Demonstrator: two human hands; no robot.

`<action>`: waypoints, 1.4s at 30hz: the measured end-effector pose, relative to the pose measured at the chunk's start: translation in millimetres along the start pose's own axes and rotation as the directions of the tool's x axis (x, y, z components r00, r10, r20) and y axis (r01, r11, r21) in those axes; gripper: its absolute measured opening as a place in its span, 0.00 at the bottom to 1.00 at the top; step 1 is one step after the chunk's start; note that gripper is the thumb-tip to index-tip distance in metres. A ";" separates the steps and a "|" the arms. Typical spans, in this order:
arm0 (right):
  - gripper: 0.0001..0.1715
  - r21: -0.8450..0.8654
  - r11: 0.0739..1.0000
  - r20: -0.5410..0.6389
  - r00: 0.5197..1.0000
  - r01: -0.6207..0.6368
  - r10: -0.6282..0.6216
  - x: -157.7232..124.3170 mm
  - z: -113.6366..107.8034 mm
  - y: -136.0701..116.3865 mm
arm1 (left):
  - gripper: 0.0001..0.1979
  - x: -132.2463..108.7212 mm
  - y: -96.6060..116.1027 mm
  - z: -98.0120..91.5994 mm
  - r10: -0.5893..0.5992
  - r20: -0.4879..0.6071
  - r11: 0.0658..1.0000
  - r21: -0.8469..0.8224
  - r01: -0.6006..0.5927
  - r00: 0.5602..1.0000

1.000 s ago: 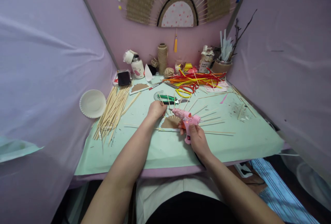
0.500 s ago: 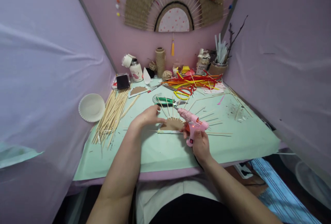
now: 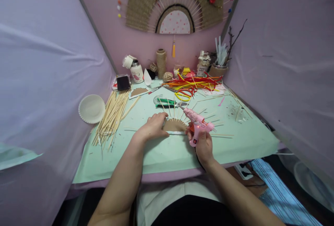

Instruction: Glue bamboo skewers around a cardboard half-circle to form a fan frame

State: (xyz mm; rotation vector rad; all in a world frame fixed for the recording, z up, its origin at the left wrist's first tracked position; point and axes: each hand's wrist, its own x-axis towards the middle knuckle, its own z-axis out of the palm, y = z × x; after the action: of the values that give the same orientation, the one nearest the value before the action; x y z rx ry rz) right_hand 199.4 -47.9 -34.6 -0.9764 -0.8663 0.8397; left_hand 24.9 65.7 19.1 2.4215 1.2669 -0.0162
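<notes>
Two hands meet at the frame's centre. The right hand (image 3: 205, 146) has its fingers wrapped round a pink glue gun (image 3: 199, 123), nozzle over a brown card half-disc (image 3: 174, 126) on the tabletop (image 3: 161, 154). The left hand (image 3: 152, 129) presses the card's left edge with bent fingers, gripping nothing.

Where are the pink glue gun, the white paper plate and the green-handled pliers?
pink glue gun (image 3: 201, 124): head view, middle of its barrel.
white paper plate (image 3: 92, 108): head view, bare centre.
green-handled pliers (image 3: 167, 102): head view, on the green handle.
</notes>
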 end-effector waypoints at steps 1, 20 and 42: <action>0.33 -0.007 1.000 -0.001 1.000 -0.001 0.001 0.0 -0.2 0.0 | 0.37 0.4 -0.3 0.0 0.002 0.001 1.000 0.003 -0.002 1.000; 0.33 0.079 0.997 -0.021 1.000 0.011 -0.010 2.6 -0.9 4.8 | 0.31 -1.6 -0.7 -4.1 0.010 0.012 1.000 0.000 -0.010 1.000; 0.35 -0.002 1.000 0.005 1.000 -0.017 0.017 2.1 -0.2 0.5 | 0.41 1.2 -10.7 2.3 0.092 -0.006 0.996 -0.017 -0.093 0.996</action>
State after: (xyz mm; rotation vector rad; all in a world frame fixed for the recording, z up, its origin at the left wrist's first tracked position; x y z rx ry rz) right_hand 200.3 -45.9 -34.7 -0.9845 -0.8643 0.8562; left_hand 17.5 71.3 13.1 2.4645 1.1512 0.0271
